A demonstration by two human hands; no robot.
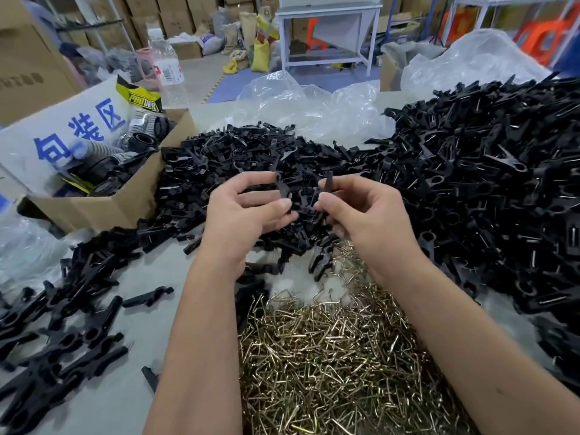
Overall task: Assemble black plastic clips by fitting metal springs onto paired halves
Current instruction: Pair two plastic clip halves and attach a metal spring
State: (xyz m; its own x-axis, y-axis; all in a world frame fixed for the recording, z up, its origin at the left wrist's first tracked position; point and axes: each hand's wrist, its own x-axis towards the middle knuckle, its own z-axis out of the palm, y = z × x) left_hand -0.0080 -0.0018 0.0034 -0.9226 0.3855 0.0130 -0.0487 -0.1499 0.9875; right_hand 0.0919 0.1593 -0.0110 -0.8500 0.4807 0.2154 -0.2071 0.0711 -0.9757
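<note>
Hands: my left hand (248,211) pinches one black clip half (282,188) between thumb and fingers; my right hand (361,211) pinches a second clip half (328,183). Both are raised over the heap, the halves close together but, as far as I can tell, not yet mated.
Halves: loose stock lies in a heap of black halves (238,152) just beyond my hands, in the middle of the tabletop (131,400).
Springs: pile of brass-coloured wire springs (329,356) lies near me, between my forearms. I hold none.
Finished clips: a big mound with springs showing (470,183) fills the right; more clips (72,309) lie scattered at near left.
Handling: I judge the halves light, stiff and smooth, best held by the tail end so the jaw end stays free to pair. The springs look thin, springy and prone to tangling; I would take one by its bend.
Surroundings: cardboard box (103,205) at far left, clear plastic bags (314,111) beyond the heap.
</note>
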